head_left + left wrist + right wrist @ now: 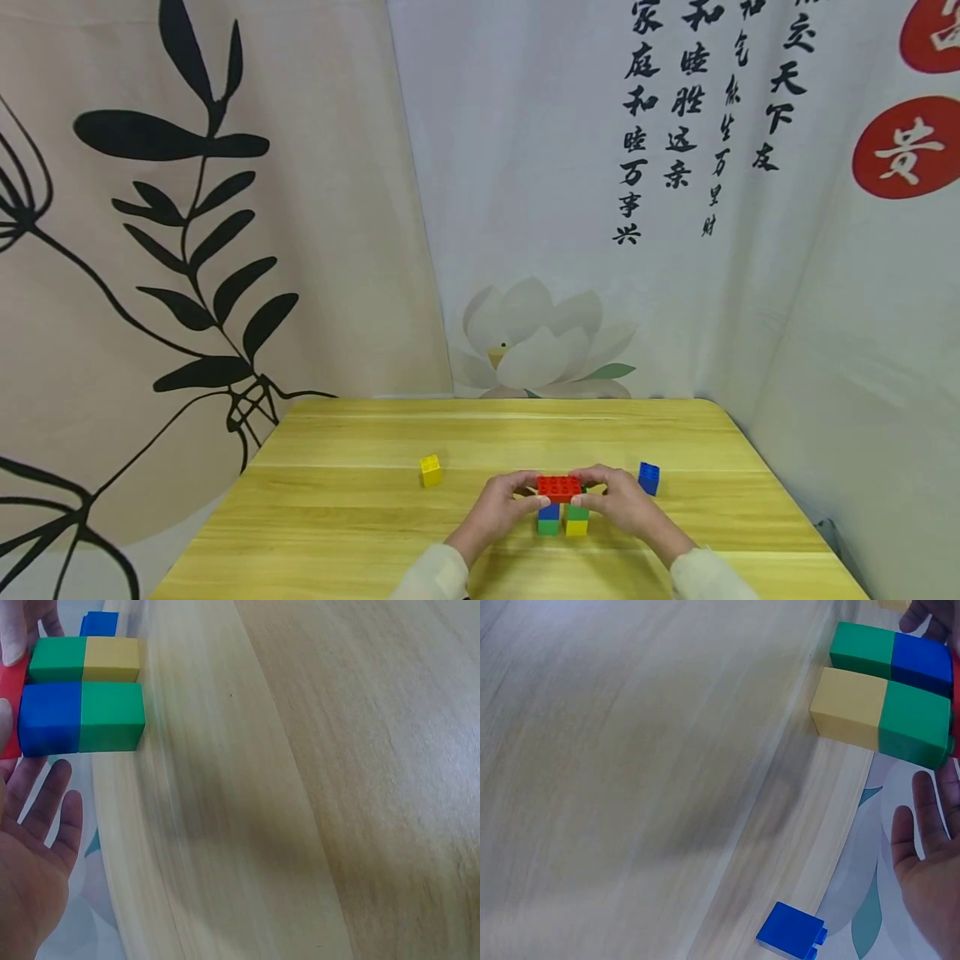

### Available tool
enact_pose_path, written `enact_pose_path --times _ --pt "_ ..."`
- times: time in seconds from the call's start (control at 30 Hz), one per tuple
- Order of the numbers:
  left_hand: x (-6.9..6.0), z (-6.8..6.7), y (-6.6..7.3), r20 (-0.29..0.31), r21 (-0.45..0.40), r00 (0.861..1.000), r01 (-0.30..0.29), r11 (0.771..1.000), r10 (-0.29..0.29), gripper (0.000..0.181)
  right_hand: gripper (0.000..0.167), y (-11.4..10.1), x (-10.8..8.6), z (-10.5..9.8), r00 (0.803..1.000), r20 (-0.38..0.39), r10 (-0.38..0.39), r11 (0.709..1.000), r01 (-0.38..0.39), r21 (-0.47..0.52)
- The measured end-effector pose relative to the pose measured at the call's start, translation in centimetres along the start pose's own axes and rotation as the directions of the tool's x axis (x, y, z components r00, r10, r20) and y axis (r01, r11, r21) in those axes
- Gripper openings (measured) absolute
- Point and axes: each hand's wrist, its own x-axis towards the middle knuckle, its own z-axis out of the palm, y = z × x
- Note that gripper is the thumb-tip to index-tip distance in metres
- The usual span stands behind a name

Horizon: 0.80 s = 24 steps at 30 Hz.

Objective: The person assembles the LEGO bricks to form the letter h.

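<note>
A red brick (pixel 558 489) lies across the tops of two short stacks in the head view. The left stack has a blue brick (pixel 549 512) over a green brick (pixel 548 527); the right one has a green brick (pixel 915 724) over a yellow brick (pixel 849 706). My left hand (pixel 501 506) pinches the red brick's left end between thumb and fingers. At the other end, my right hand (pixel 619 502) holds it the same way. In the right wrist view, a stud of the upper green brick shows beside the red one; whether it is fully seated I cannot tell.
A loose yellow brick (pixel 430 471) stands farther back on the wooden table (pixel 337 500), left of the hands. Just beyond the right hand is a loose blue brick (pixel 648 478). A printed curtain (pixel 525 208) hangs behind the table's far edge.
</note>
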Motion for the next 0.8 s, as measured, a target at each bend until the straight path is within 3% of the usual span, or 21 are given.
enact_pose_path --times 0.4,0.63,0.8 --pt "0.31 -0.1 -0.01 0.019 0.045 1.0 -0.004 0.999 0.003 0.032 0.046 -0.02 0.0 -0.19 1.0 0.001 0.026 1.0 -0.026 0.009" --pt "0.33 -0.2 0.08 0.024 0.06 1.0 0.005 0.998 -0.006 0.034 0.061 0.44 -0.47 -0.03 1.0 -0.007 0.019 1.0 -0.019 0.017" --pt "0.45 -0.28 -0.09 0.024 0.066 1.0 -0.02 0.998 0.018 0.035 0.06 0.94 -0.52 0.13 0.999 -0.038 0.038 0.999 -0.039 -0.013"
